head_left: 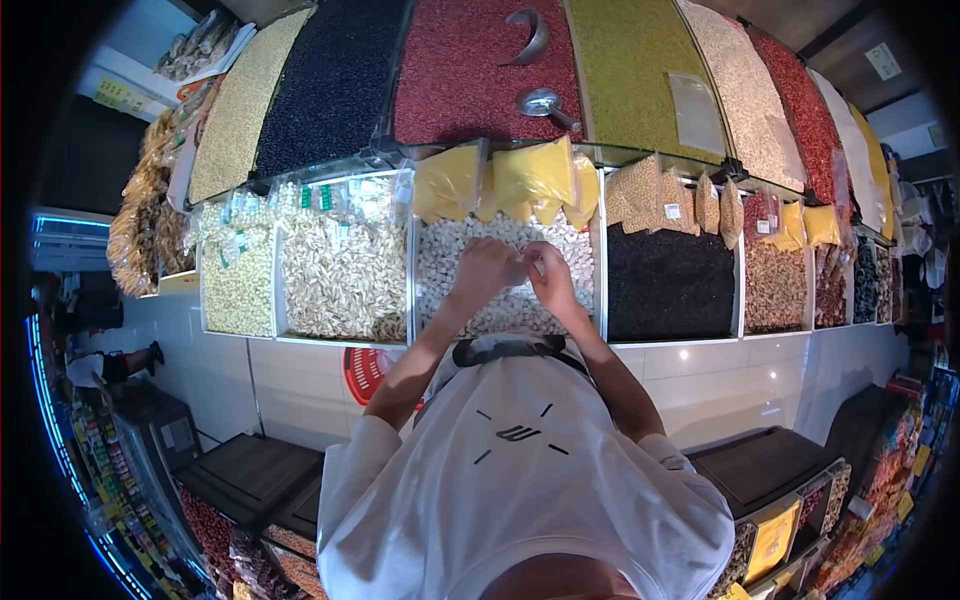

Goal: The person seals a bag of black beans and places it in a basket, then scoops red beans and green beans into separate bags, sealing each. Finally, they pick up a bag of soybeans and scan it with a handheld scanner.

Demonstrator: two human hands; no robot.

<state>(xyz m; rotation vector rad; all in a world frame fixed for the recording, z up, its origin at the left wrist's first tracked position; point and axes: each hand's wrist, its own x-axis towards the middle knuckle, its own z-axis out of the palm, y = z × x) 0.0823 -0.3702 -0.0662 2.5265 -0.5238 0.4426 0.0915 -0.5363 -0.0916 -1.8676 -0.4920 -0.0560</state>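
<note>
Both my hands are over a bin of white chunky pieces (440, 258), close together near its middle. My left hand (485, 268) is closed, with its fingers turned toward the right hand. My right hand (549, 276) has its fingers drawn together in a pinch. A small greyish, see-through patch shows between the two hands, too small and blurred to name. Just beyond the hands, clear bags of yellow grain (532, 178) lie along the back of the bin.
Behind a glass ledge, large bins hold red beans (450, 75), black beans (325, 85) and green beans (630, 60). A metal scoop (541, 102) lies on the red beans. Black grain (670, 285) fills the bin on the right. A red basket (365, 375) stands on the floor.
</note>
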